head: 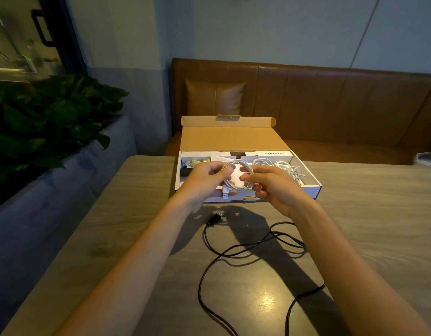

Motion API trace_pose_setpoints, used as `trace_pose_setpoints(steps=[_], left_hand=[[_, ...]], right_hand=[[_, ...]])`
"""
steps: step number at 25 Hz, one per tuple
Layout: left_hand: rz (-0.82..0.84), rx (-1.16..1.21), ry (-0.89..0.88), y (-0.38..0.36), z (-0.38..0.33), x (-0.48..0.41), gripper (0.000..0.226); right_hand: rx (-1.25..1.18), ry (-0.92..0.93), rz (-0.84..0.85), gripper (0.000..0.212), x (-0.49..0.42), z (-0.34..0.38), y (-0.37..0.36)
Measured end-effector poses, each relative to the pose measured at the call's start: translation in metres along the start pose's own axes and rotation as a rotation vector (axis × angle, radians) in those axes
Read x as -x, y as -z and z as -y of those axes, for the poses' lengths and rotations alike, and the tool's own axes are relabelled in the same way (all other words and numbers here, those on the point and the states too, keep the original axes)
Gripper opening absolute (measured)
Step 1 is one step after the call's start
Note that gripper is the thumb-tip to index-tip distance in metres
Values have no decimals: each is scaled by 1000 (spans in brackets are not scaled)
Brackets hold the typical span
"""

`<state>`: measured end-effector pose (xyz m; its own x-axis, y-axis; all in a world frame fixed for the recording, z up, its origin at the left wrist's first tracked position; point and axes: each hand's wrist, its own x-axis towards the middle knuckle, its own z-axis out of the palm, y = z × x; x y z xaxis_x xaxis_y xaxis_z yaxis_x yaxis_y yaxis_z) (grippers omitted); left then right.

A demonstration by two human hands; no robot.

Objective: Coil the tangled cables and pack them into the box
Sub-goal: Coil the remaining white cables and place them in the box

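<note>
two bare hands are meeting over the near edge of the box, both gripping one coiled white usb cable. the left hand is curling around the coil's left side, thumb and fingers closed on the loops, and the cable's white usb plug is hanging down just below its fingers. the right hand is pinching the coil's right side between thumb and forefinger, its other fingers folding in underneath. the coil is floating just above the open white cardboard box, whose brown lid is lying folded back toward the bench. more white cables are sitting loosely bundled in the box's right part, and small items, too blurred to name, are filling its far left corner. nearer the person, a black usb cable is sprawling uncoiled in loose loops across the grey wooden table, its plug pointing toward the box. a brown leather bench is running behind the table, and leafy green plants are standing on the left.
</note>
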<state>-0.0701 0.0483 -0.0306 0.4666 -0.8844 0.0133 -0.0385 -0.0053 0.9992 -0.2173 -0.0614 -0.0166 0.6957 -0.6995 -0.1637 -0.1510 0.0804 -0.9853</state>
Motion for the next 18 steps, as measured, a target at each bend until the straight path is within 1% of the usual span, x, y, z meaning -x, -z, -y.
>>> trace_pose_setpoints(steps=[2,4,8,12,14,16,18], left_hand=[[43,70,74,5,0,-1,22],[26,92,85,6,0,-2,23],[-46,56,43,5,1,-4,15],[-102,1,0,0,5,-4,27],[-121,-42,-36,-3,7,-3,33],[-114,-75,-51,-5,8,-3,33],[-119,-122,-74,-6,8,-4,31]], right_hand=[[-80,31,-11,18,0,3,2],[-71,68,-31,18,1,4,2],[200,200,-92,20,1,-1,0],[300,243,-148,19,-2,-4,1],[363,233,-149,19,-4,-5,3],[414,172,-118,20,-6,-6,4],[389,136,-112,21,-10,-8,3]])
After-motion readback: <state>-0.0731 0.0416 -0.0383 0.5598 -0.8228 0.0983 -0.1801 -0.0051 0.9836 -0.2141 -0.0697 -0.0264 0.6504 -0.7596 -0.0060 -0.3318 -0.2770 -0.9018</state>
